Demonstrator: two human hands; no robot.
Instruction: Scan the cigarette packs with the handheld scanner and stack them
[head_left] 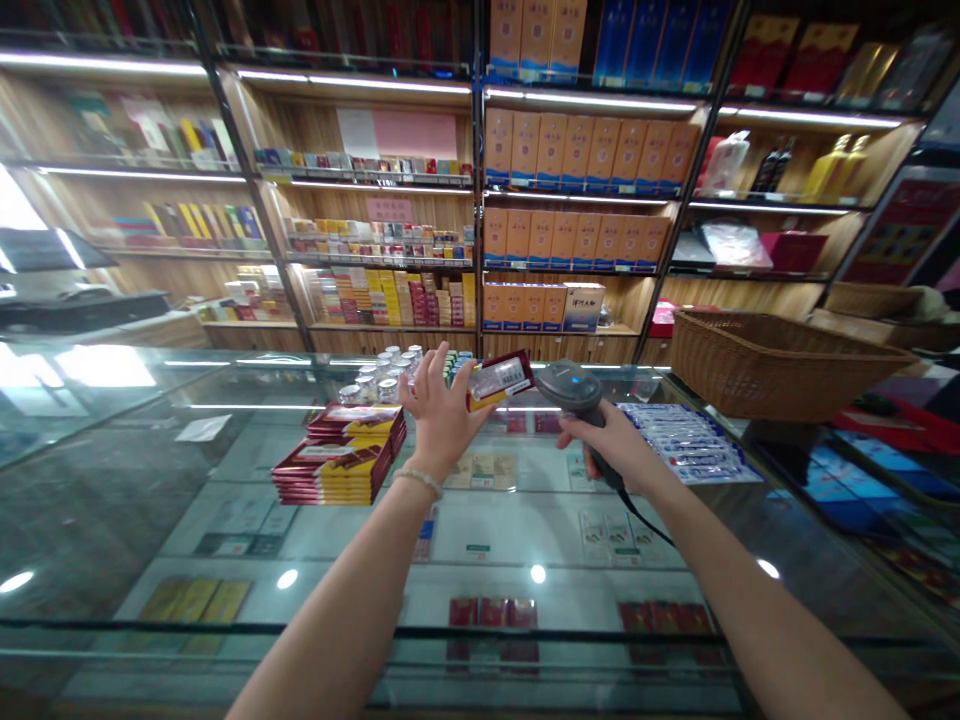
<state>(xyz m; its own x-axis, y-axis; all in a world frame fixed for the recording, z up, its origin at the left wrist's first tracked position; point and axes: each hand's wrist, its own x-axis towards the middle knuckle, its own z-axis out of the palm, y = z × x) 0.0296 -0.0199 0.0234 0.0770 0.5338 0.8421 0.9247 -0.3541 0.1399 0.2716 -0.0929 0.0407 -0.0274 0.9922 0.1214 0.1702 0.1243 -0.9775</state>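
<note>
My left hand [442, 415] grips a chocolate bar [501, 381] in a dark red and yellow wrapper by its left end, its barcode side turned toward me. In my right hand [616, 445] is a dark grey barcode scanner [568, 385], held by the handle, with a small blue light on top and a black cord trailing down. The scanner's head is just right of the bar, with a narrow gap between them. Left of my left hand, two stacks of similar chocolate bars [341, 460] lie on the glass counter [517, 530].
Behind my left hand stand several clear jars [382, 375] with pale lids. Blue-and-white packets [686, 445] lie right of the scanner, near a wicker basket [780, 365]. Boxed goods show beneath the glass. Lit shelves [577, 275] of boxes line the back wall.
</note>
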